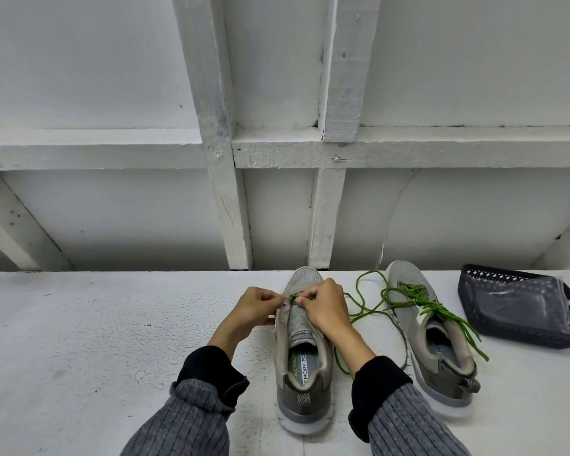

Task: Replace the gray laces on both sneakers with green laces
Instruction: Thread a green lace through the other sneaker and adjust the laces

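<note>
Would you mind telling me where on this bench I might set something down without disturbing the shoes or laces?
The widest bare patch is the white bench left of the left hand. It is crowded to the right: green lace loops lie between the near sneaker and the laced sneaker, with the dark basket just beyond.

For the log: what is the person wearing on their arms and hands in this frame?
Both arms wear grey ribbed knit sleeves, left sleeve and right sleeve, pushed back over black inner cuffs, left cuff and right cuff, that end short of the wrists. The left hand and right hand are bare: no gloves, and no rings, watch or markings visible.
</note>
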Motion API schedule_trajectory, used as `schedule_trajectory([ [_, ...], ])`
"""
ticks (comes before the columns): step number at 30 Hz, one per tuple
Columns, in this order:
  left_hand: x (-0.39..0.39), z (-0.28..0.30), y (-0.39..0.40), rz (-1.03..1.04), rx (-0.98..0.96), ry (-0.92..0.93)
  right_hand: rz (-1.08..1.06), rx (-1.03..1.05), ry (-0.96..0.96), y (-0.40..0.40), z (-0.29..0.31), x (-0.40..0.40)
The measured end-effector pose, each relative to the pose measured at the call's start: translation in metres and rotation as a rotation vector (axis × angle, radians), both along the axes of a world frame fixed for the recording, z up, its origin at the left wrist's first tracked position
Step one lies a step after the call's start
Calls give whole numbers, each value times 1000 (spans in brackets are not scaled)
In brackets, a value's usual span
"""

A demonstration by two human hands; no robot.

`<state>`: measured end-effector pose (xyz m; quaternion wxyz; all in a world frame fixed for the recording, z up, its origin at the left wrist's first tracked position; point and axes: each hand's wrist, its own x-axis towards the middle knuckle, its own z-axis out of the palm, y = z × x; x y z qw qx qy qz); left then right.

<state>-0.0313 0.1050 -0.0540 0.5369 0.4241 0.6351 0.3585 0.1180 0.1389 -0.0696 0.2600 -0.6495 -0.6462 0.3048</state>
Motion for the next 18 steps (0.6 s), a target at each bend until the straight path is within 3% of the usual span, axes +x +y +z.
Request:
schedule_trajectory([
  [10, 0, 3, 0, -19, 1, 22, -65, 36, 147, -5, -7, 1],
  [18, 0, 0, 2, -15, -2, 26, -60, 19, 119, -6, -7, 0],
])
